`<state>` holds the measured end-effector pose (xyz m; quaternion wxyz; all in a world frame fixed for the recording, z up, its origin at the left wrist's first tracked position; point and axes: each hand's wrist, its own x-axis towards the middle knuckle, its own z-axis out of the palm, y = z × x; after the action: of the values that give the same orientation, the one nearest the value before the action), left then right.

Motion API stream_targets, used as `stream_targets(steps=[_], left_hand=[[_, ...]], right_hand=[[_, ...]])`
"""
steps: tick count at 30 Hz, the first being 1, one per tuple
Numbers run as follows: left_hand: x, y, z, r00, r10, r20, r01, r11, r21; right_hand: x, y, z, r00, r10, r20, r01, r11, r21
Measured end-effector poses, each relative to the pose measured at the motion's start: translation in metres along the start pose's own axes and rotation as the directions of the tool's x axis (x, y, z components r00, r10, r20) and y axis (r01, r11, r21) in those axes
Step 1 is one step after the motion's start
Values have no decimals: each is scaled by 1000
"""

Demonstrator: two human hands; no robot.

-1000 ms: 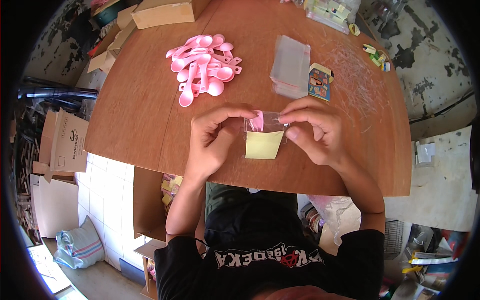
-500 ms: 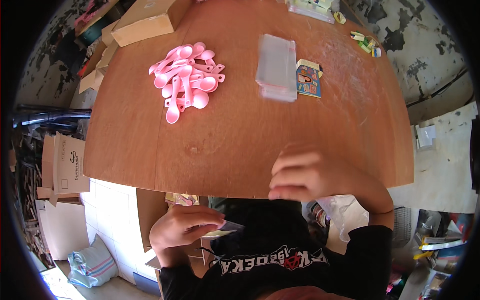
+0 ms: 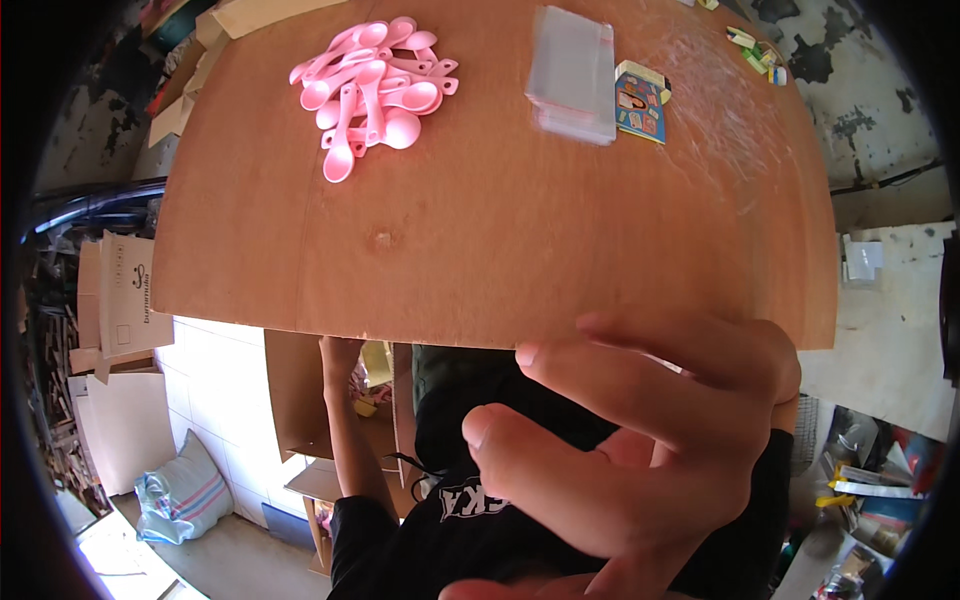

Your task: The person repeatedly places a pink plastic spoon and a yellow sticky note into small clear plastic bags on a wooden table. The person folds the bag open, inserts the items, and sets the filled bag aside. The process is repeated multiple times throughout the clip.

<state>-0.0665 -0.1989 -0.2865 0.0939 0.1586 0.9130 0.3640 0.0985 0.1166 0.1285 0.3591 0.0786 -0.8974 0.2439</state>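
In the head view, the left hand [image 3: 342, 352] reaches down into an open brown cardboard box [image 3: 293, 400] below the front edge of the brown wooden table [image 3: 450, 250]; its fingers are mostly hidden, so I cannot tell whether they grasp anything; a pale-yellow flat piece [image 3: 378, 362] lies just beside it, inside the box; the right hand [image 3: 640, 440] is raised close to the camera, fingers parted and loosely bent, gripping nothing visible; on the tabletop, well apart from both hands, lie a heap of glossy pink plastic spoons [image 3: 370, 85] and, to its right, a stack of clear plastic bags [image 3: 573, 75] beside a small blue patterned box [image 3: 640, 108].
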Motion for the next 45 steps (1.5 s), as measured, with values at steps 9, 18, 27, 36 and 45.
stream_targets(steps=[9, 18, 27, 36, 45], left_hand=[[-5, -137, 57, 948, -182, -262, 241, 947, 211], [-43, -85, 50, 992, -117, 43, 116, 993, 32], [-37, 159, -68, 704, -132, 697, 183, 983, 1], [-28, 340, -145, 296, 803, 517, -662, 562, -495], [64, 400, -107, 559, 650, 514, -451, 759, -469]], right_hand=[[4, 1, 10, 998, 23, 62, -28, 996, 81], [11, 174, 50, 947, 98, 307, -97, 995, -17], [45, 207, 91, 860, 393, 325, -125, 780, -613], [49, 244, 98, 954, 296, 50, -220, 801, -556], [57, 269, 59, 614, 696, 373, -739, 673, -39]])
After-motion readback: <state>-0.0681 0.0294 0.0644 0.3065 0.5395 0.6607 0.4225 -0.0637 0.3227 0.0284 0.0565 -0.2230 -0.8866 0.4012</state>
